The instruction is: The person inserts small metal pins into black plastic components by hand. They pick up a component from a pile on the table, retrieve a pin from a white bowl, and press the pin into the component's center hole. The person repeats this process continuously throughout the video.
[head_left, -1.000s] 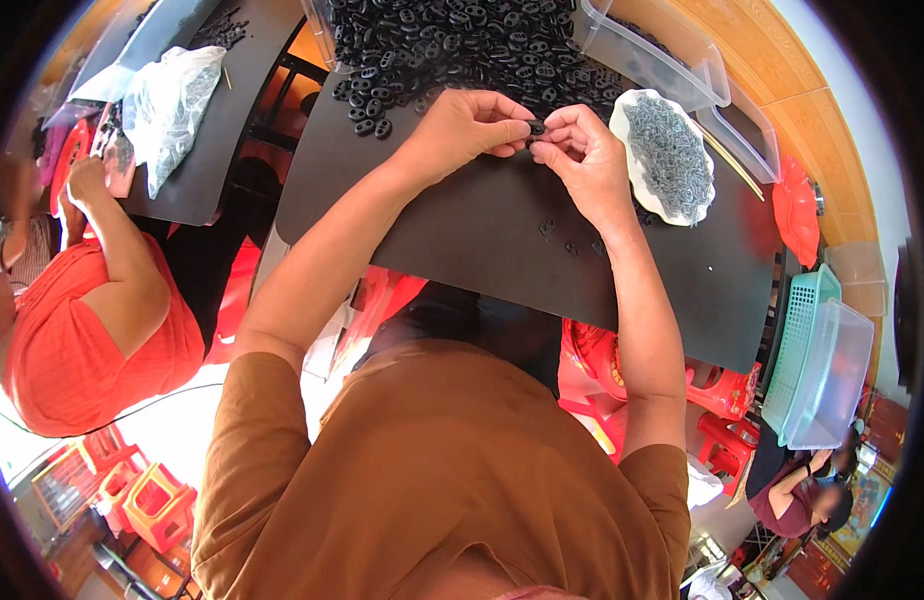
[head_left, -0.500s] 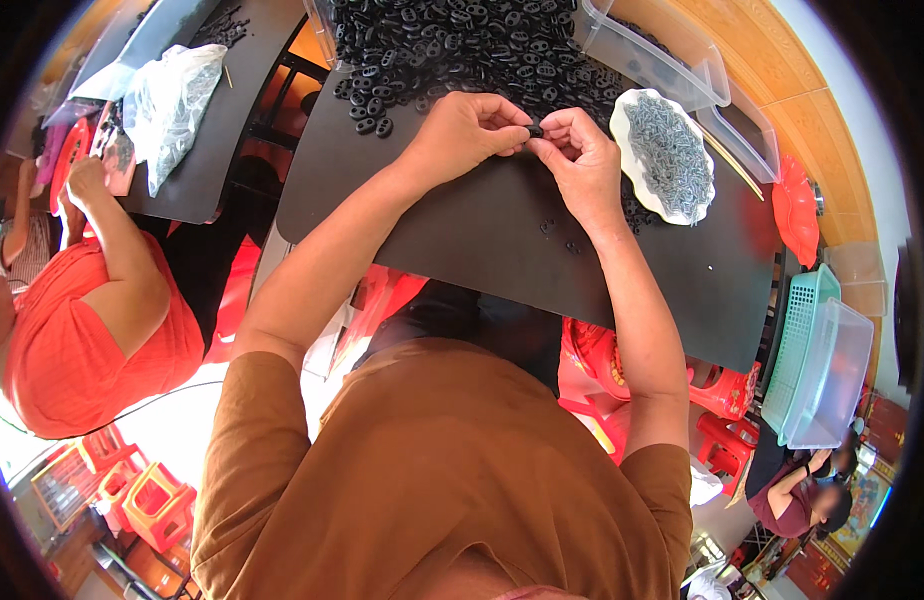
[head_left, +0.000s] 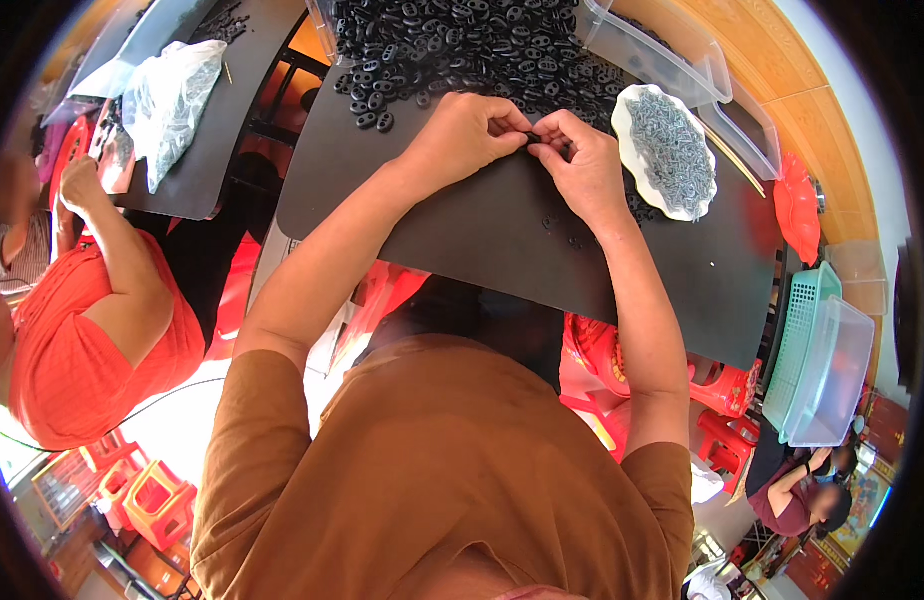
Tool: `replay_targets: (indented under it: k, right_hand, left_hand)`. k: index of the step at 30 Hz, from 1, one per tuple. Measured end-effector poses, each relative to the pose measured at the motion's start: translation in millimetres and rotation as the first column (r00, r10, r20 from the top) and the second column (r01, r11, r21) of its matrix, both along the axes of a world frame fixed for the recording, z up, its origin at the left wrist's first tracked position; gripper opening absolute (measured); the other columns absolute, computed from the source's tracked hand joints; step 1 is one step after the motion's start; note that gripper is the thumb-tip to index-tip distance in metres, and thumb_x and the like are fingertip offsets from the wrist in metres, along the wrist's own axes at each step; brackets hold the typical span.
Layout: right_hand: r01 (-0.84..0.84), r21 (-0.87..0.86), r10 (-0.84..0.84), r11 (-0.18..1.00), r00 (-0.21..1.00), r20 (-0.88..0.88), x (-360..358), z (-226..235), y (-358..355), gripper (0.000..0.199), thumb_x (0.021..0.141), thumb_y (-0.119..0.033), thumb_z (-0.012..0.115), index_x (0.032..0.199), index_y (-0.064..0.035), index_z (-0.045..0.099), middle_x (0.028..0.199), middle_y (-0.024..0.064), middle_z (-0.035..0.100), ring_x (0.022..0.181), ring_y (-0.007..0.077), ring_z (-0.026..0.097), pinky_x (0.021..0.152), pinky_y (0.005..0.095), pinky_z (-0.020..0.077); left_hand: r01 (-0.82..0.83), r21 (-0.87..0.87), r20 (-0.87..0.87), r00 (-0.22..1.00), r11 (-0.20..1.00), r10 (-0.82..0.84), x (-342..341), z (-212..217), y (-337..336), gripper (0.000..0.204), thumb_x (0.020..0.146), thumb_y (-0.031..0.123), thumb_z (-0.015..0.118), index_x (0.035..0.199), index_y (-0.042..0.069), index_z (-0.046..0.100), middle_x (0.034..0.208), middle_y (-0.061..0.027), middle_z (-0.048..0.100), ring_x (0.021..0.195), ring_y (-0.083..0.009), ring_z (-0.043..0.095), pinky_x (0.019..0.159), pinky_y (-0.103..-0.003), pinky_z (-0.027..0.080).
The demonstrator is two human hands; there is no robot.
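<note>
Since the earlier frames almost nothing is shifting: the two hands are staying together at the same spot near the far edge of the worktop [head_left: 502, 250], with only the fingers adjusting slightly around what they are pinching.

The left hand [head_left: 470, 132] and the right hand [head_left: 580, 165] are meeting fingertip to fingertip, both curled and pinching one small black piece [head_left: 531, 137] between them, just above the dark mat. The piece is too small to tell more than its colour and that it is sitting between thumb and forefinger tips of both hands.

Just beyond the hands, the heap of black oval pieces [head_left: 462, 45] is spreading along the far edge of the worktop and into a clear plastic tub [head_left: 672, 50] at the far right corner. To the right of the right hand, a white scalloped dish [head_left: 627, 120] is holding a mound of small grey metal links [head_left: 672, 150]. A few loose black bits are lying on the mat near the right wrist.

Judging from this, the work is looking far from finished: the black heap is large, and no separate pile of finished pieces is showing clearly.

At the left, another person in a red shirt [head_left: 72, 350] is working at a neighbouring worktop bearing a clear bag [head_left: 172, 100].
</note>
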State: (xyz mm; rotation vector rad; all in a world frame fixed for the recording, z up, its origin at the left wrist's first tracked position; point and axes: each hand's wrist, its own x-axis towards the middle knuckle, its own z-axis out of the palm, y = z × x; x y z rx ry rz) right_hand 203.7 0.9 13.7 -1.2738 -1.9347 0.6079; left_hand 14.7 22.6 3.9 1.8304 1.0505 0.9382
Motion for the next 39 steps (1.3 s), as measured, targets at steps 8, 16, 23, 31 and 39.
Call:
replay_targets:
  k: [8,16,23,31,39]
  right_hand:
    - [-0.044,-0.039,0.047,0.998,0.996,0.079,3,12,-2,0.018,0.075,0.001,0.073,0.089,-0.0024,0.061,0.077,0.0087,0.067,0.066,0.0193,0.064,0.062,0.0307,0.0501]
    - [-0.059,-0.075,0.061,0.995,0.998,0.026,6,10,0,0.014,0.079,0.002,0.07,0.087,-0.0005,0.059,0.077,0.01,0.066,0.068,0.0197,0.064,0.064,0.0313,0.0504]
    - [-0.09,-0.04,0.091,0.995,0.995,0.038,8,9,2,0.013,0.08,0.003,0.069,0.087,-0.0002,0.058,0.08,0.0103,0.065,0.071,0.0225,0.064,0.065,0.0319,0.0502]
    - [-0.096,0.003,0.096,0.995,0.995,0.013,8,7,3,0.014,0.077,0.004,0.069,0.083,0.0006,0.057,0.077,0.0095,0.062,0.068,0.0225,0.062,0.063,0.0325,0.0485]
    - [-0.116,-0.006,0.116,0.993,0.992,0.044,10,10,2,0.014,0.078,0.005,0.069,0.083,0.0007,0.057,0.077,0.0085,0.062,0.067,0.0195,0.06,0.061,0.0309,0.0479]
  left_hand:
    - [0.031,0.1,-0.04,0.999,0.994,-0.027,3,4,-4,0.012,0.082,0.006,0.069,0.093,0.001,0.072,0.079,-0.0078,0.07,0.072,-0.0122,0.067,0.07,-0.027,0.055]
    - [0.024,0.105,-0.019,1.0,0.994,-0.022,4,0,-3,0.011,0.082,0.006,0.071,0.092,0.001,0.072,0.079,-0.0073,0.07,0.072,-0.0121,0.067,0.068,-0.026,0.055]
    - [0.03,0.158,-0.051,0.998,0.987,-0.022,3,-3,-2,0.011,0.083,0.005,0.071,0.092,0.0,0.072,0.081,-0.0069,0.07,0.073,-0.0118,0.068,0.068,-0.026,0.055]
    - [0.018,0.178,-0.028,1.0,0.984,-0.013,5,-7,-1,0.008,0.083,0.005,0.071,0.089,-0.001,0.071,0.08,-0.0061,0.069,0.071,-0.0111,0.067,0.066,-0.025,0.054]
    - [0.042,0.203,-0.019,0.999,0.978,-0.039,6,-6,-2,0.007,0.081,0.003,0.071,0.087,-0.001,0.071,0.08,-0.0065,0.067,0.068,-0.0111,0.063,0.063,-0.026,0.051]
